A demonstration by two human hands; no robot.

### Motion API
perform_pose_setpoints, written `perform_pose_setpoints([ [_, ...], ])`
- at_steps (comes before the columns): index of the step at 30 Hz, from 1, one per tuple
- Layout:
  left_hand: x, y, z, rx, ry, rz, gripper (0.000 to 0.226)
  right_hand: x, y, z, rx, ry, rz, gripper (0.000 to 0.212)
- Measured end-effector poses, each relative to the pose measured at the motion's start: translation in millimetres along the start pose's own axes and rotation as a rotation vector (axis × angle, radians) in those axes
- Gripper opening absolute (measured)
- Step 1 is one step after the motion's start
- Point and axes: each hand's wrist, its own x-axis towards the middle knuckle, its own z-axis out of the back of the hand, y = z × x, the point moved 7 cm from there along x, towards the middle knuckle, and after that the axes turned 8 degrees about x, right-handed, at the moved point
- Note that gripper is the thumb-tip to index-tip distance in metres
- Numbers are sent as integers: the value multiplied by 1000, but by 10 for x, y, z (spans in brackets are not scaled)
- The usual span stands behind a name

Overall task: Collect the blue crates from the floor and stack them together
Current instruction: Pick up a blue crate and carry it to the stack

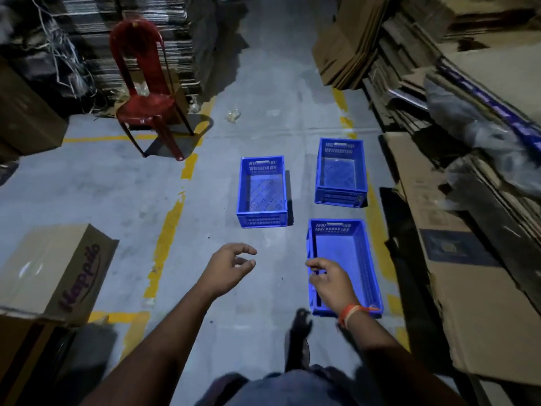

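My fingers (317, 275) on the right hand (332, 284) are loosely curled and spread, gripping nothing; they hang over the left rim of the nearest blue crate (355, 253), and I cannot tell whether they touch it. An orange thread band (352, 313) circles that wrist. My left hand (229, 263) is likewise open, fingers bent with thumb and forefinger apart, empty, held out over bare concrete floor (117, 186) to the left of that crate.

All three crates sit upright and empty on the floor, none stacked. The nearest blue crate lies lengthwise away from me, towards the floor's right edge beside the flattened cardboard (468, 273). The middle blue crate (262, 191) stands farther out and to the left, apart from the nearest one. The far blue crate (341, 171) stands beyond the nearest one, to the right of the middle crate with a strip of floor between them, on a worn yellow painted line (168, 227) of the kind that also runs along the left of the crates.

Farther back on the left stands a red plastic chair (146, 92). At the floor's near left edge lies an open cardboard box (58, 268) with purple lettering. Stacks of flattened cartons line the right side. My foot (300, 326) shows dark below my right wrist.
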Motion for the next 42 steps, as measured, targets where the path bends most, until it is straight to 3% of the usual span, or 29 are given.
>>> perform_pose_setpoints([
  [7,1036,40,635,19,-78,33,16,1176,481,-314,-2,64,0,31],
  [13,1944,351,894,6,-3,1,17,1939,435,-757,-1,22,-98,31],
  [21,3091,1045,1392,22,68,-10,22,2947,708,-1646,-98,100,-153,30],
  [25,3530,1274,1366,-82,89,62,22,3467,878,-1825,-131,133,-144,30],
  [32,4160,1510,1025,-394,-58,340,19,4616,1091,-1652,-322,213,-126,30],
  [38,4556,1482,827,-558,-332,605,17,5681,1116,-1672,-459,505,-24,34],
  [42,4639,1300,799,-632,-432,646,19,6153,1386,-1671,-542,634,76,33],
])
